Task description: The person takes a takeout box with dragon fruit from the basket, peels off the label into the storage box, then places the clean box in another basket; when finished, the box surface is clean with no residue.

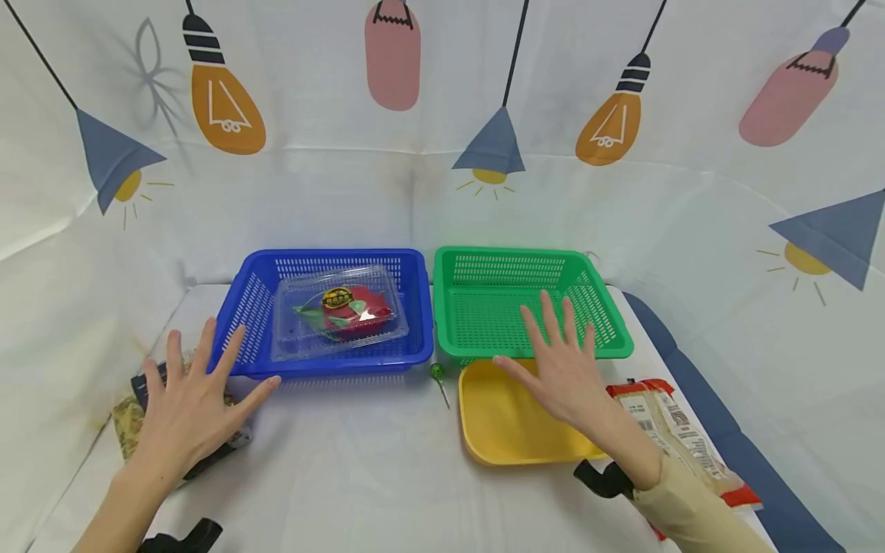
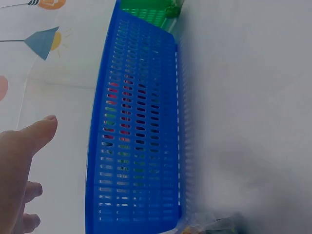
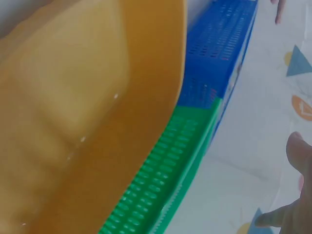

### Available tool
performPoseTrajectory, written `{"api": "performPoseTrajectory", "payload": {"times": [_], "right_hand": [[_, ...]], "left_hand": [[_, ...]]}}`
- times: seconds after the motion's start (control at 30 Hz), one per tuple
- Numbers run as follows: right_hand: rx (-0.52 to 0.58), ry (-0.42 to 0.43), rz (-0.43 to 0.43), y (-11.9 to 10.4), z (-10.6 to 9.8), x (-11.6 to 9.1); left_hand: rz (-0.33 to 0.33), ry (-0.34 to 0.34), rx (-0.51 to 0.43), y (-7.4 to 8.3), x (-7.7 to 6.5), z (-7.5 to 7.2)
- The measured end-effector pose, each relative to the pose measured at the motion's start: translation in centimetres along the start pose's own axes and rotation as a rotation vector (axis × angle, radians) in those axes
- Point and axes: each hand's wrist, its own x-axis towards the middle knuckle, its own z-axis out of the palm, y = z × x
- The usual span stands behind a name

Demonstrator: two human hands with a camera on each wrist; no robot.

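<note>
My left hand (image 1: 188, 415) is held with fingers spread over a dark and yellow bag (image 1: 127, 422), which it partly hides. Just beyond its fingertips stands the blue basket (image 1: 242, 315), holding a clear plastic box (image 1: 290, 315) with a red and green item inside. My right hand (image 1: 563, 372), fingers also spread, overlaps the yellow tray (image 1: 498, 422) and the front of the green basket (image 1: 477, 307) in the head view. Neither hand holds anything. In the right wrist view the yellow tray (image 3: 87, 97) fills the left side.
Between the baskets and the tray lies a small item with a green round head and thin stick (image 1: 438, 373). A red and clear printed packet (image 1: 681, 438) lies at the right edge of the white table (image 1: 332, 476). A blue padded edge (image 1: 712, 407) runs beyond it.
</note>
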Motion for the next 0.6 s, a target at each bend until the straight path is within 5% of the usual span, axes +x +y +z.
{"api": "performPoseTrajectory", "payload": {"times": [0.27,0.6], "right_hand": [[0.071,-0.03,-0.055,-2.9,-1.1,2.2],[0.448,-0.184,-0.124,-8.1,-0.5,7.0]], "left_hand": [[0.039,-0.041,-0.048,0.0,1.5,-0.6],[-0.039,-0.305,-0.411,-0.6,5.7,-1.3]]}}
